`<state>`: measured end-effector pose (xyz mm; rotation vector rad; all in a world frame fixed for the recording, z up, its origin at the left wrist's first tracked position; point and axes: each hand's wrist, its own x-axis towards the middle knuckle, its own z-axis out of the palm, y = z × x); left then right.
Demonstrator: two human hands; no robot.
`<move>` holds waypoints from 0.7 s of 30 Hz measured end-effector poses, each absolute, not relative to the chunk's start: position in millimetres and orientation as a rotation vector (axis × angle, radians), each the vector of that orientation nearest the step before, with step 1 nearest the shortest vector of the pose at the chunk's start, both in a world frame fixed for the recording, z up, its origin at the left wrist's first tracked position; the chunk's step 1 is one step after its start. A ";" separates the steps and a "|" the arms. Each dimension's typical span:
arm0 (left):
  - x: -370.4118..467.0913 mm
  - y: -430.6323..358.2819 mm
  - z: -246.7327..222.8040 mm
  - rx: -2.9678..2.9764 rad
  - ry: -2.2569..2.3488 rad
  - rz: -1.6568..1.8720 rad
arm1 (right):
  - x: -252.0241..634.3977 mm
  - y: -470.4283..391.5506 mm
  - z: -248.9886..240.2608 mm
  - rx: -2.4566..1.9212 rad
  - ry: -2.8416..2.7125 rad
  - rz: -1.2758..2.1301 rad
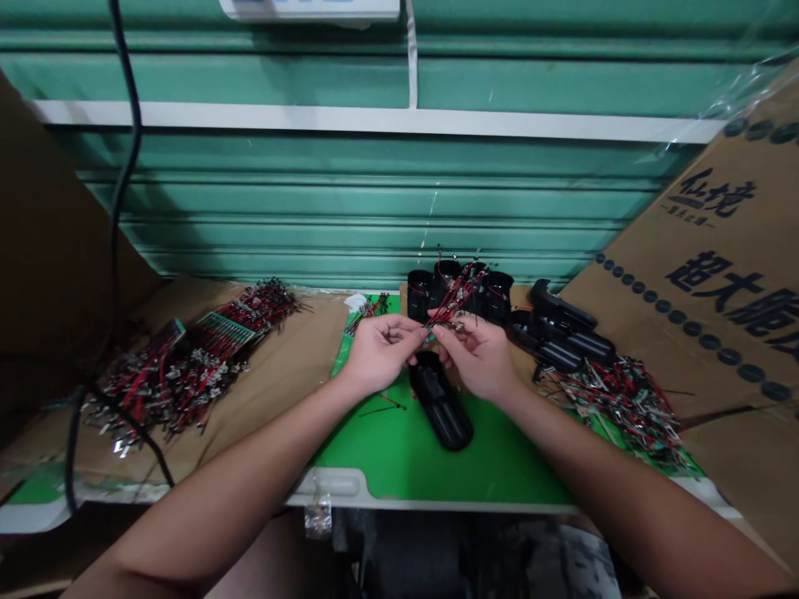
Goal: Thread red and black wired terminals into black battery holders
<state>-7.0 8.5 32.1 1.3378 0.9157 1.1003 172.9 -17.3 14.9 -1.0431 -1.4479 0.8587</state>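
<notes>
A: Where is the bundle of red and black wires point(454, 298)?

B: Just right of the frame's centre, between the two hands. The left hand point(388, 353) pinches its lower end between thumb and fingers, and the right hand point(479, 353) grips it alongside; the leads fan upward.

A: What could go wrong there?

B: Those leads reach in front of the upright black cases point(419, 291) behind them. A sideways pull could snag one on a rim, and a hard tug might strain a thin joint. A loosened pinch could let strands drop and tangle.

A: And below the hands?

B: One black case point(442, 408) lies on the counter point(512, 462), its upper end close under the fingers. A dipping wrist might knock it.

A: How much room is there?

B: Bare green surface opens at lower centre, but the pale front edge bounds it, so anything pushed that way could fall. The wire heap point(630, 408) at right crowds the right forearm, with a cardboard box point(717, 283) beyond. The larger pile point(181, 374) at left sits well apart from the hands.
</notes>
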 end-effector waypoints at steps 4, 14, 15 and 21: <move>-8.4 8.2 34.9 1.338 0.931 1.063 | 173.8 -20.7 16.0 -1.066 -1.528 0.617; -8.4 6.1 37.4 1.329 0.995 1.015 | 180.4 -23.0 24.7 -1.070 -1.771 0.235; -8.3 5.6 37.7 1.327 0.999 1.014 | 180.5 -23.2 25.0 -1.061 -1.783 0.229; -7.0 2.7 40.5 1.321 1.030 1.015 | 179.6 -24.0 24.8 -1.050 -1.791 0.189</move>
